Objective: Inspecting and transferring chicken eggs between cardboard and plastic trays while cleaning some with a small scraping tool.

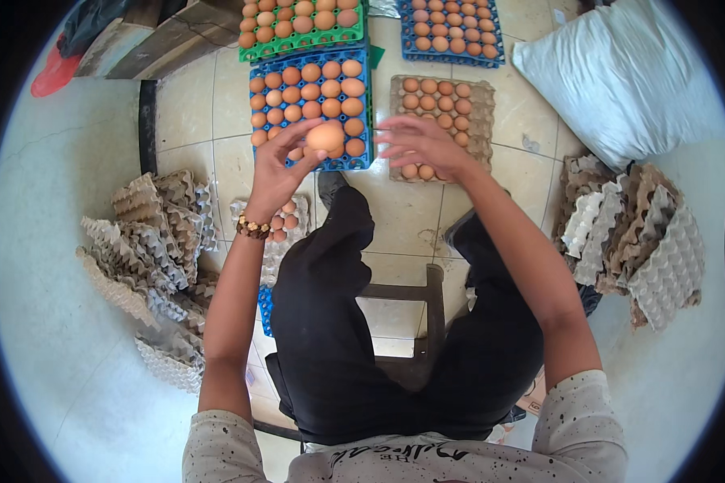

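My left hand (281, 172), with a bead bracelet at the wrist, holds a brown egg (324, 137) between thumb and fingers. It is raised over the near end of a blue plastic egg tray (365, 130), which carries rows of brown eggs (310, 92). Another egg shows just beneath the held one; whether it is in the hand or in the tray I cannot tell. My right hand (426, 145), slightly blurred, has its fingers apart and nothing in them. Below it lies a pulp egg tray (484, 130), partly filled with eggs (445, 104); hand and forearm hide some of its cups.
Beyond are a green egg tray (302, 42) and another blue tray stack (453, 57), both loaded. Pulp trays pile up at left (151, 241) and right (634, 229). A white sack (616, 78) leans at right. A small pulp tray (278, 259) with eggs sits beside my leg.
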The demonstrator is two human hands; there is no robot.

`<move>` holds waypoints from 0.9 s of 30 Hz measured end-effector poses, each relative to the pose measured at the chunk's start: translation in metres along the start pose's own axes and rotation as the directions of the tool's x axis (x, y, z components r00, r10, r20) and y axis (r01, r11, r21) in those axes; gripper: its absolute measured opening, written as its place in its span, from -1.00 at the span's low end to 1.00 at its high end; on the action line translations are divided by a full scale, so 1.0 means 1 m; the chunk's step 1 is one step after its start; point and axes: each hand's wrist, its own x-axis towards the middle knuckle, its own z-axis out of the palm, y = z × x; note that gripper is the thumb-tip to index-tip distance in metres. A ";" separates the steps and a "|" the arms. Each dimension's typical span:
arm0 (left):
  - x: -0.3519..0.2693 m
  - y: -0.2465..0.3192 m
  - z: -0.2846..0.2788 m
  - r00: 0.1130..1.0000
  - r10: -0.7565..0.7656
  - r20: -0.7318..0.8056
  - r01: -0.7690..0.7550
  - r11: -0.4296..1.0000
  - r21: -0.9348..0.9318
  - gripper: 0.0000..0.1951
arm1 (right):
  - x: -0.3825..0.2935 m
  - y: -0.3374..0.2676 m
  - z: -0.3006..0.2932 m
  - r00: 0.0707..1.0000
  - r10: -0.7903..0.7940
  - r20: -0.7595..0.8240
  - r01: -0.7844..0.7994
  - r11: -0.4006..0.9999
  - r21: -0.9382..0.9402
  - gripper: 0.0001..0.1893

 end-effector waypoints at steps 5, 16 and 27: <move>0.024 0.007 0.036 0.985 0.010 0.172 -0.016 0.999 0.032 -0.50 | 0.010 -0.005 0.032 0.990 -0.063 0.129 0.012 0.932 0.363 -0.55; -0.003 -0.139 -0.027 0.997 0.028 -0.068 0.027 0.713 0.701 -0.55 | 0.014 0.225 -0.122 0.232 0.102 -0.967 -0.311 0.950 0.025 -0.52; -0.002 -0.159 -0.026 0.980 0.038 -0.197 0.103 0.745 0.659 -0.60 | 0.014 0.245 -0.127 0.292 -0.287 -0.912 -0.569 0.715 -0.407 -0.54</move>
